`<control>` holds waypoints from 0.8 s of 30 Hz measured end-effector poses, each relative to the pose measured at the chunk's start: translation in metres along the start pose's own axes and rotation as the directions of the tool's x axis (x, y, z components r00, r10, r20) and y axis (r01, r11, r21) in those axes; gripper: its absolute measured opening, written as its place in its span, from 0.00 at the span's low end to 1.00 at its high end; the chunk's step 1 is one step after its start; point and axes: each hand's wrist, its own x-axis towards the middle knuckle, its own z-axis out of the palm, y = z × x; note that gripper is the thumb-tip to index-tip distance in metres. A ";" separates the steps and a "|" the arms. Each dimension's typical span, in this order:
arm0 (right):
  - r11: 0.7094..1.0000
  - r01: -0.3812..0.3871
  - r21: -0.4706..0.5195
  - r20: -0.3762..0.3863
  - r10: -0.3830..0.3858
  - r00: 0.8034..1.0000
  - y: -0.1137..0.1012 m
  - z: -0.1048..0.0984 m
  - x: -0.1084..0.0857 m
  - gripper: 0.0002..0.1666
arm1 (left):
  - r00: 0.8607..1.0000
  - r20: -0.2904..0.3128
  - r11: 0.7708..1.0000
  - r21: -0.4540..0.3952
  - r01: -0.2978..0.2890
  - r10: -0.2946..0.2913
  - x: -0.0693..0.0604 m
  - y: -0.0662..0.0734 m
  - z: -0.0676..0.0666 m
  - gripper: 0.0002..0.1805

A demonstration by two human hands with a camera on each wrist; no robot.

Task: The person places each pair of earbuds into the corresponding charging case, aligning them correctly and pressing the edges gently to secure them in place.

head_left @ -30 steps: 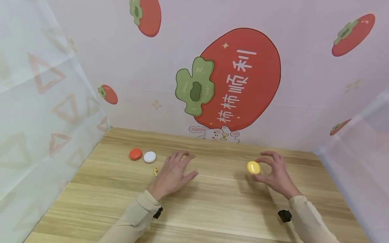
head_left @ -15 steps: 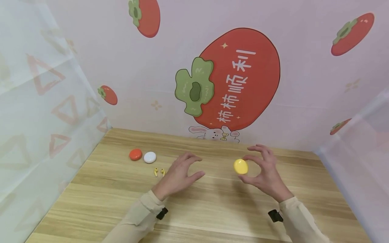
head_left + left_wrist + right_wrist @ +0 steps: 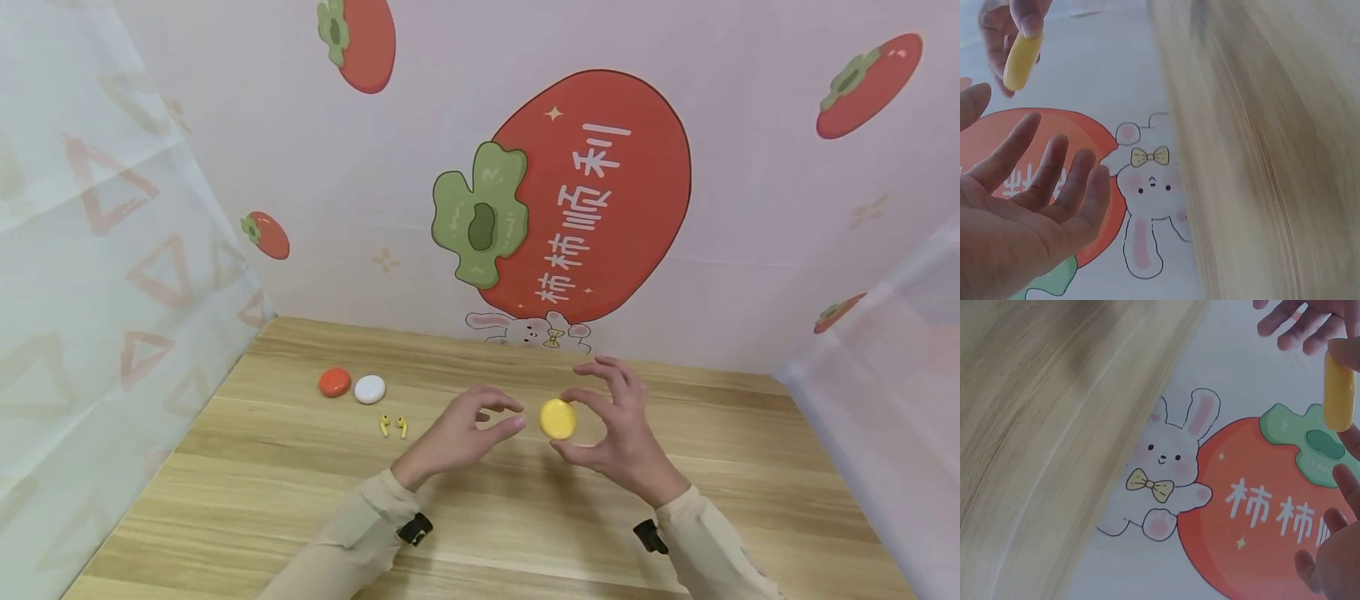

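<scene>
A light-brown tabletop with streaked wood grain (image 3: 225,508) carries a glossy white puck-shaped piece (image 3: 370,389). Just left of the white piece sits a glossy orange-red puck-shaped piece (image 3: 334,382); near its front right, two small yellow stemmed earbuds (image 3: 385,426) lie side by side.

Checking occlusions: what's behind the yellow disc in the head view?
Wooden tabletop shows around the yellow disc, in the grip of the right hand. The patch directly behind the disc is covered; anything there can't be seen.
</scene>
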 end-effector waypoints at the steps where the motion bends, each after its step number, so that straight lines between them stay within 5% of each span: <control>1: 1.000 0.006 -0.001 0.000 -0.006 1.000 -0.001 0.001 0.000 0.30 | 1.000 0.003 1.000 -0.008 0.006 -0.006 0.001 0.001 0.001 0.19; 24: 0.995 0.082 -0.056 0.023 -0.080 0.996 -0.015 0.015 0.005 0.30 | 1.000 -0.015 0.999 -0.042 0.001 -0.002 0.007 0.008 0.009 0.15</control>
